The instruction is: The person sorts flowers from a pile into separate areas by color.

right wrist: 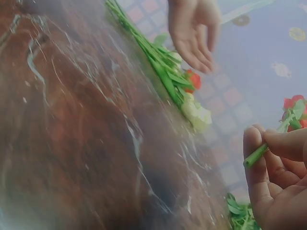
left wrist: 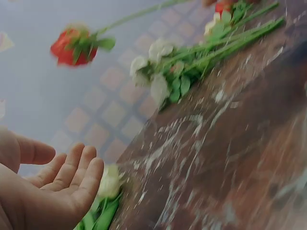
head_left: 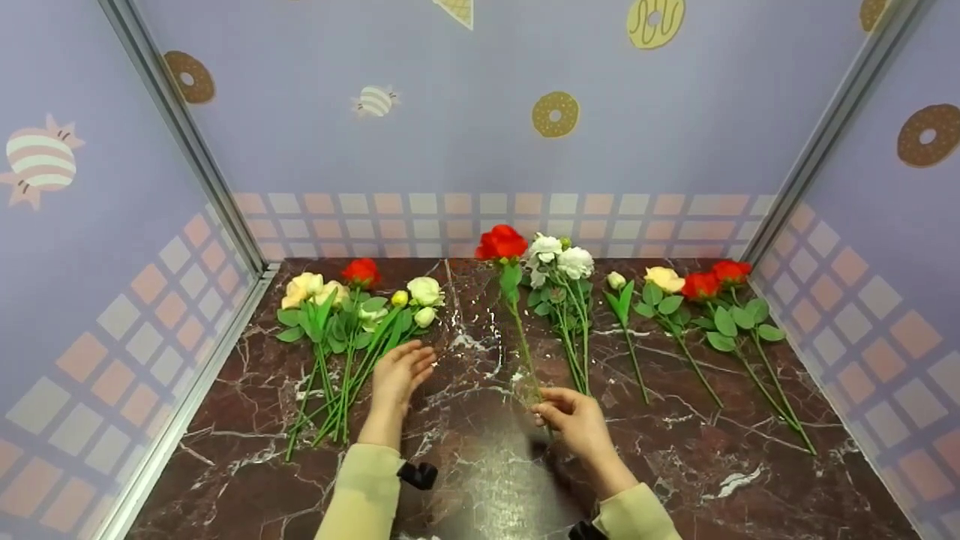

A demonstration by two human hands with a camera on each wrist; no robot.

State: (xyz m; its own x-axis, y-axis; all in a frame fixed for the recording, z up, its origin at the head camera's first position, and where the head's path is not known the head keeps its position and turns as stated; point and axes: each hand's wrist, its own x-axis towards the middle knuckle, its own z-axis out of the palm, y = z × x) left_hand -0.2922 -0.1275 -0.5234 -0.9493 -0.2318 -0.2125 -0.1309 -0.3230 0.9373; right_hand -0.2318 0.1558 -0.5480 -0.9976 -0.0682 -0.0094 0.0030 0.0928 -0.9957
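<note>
My right hand (head_left: 574,424) pinches the lower stem of a red rose (head_left: 502,244) between thumb and fingers; the bloom points away, up toward the back wall. In the right wrist view the cut end of its green stem (right wrist: 256,155) pokes out past the thumb. My left hand (head_left: 401,371) holds nothing, its fingers loosely extended, beside the left pile of flowers (head_left: 345,337). That pile mixes peach, red and white blooms with crossing stems. In the left wrist view the left palm (left wrist: 53,196) faces up, and the held rose (left wrist: 74,48) hangs above the table.
Several white flowers (head_left: 574,262) lie behind the right hand. Farther right are a white bud (head_left: 616,280), a peach rose (head_left: 664,280) and two red roses (head_left: 702,285) with leafy stems. Patterned panels (head_left: 480,150) enclose the dark marble-look table (head_left: 262,495) at the back and sides.
</note>
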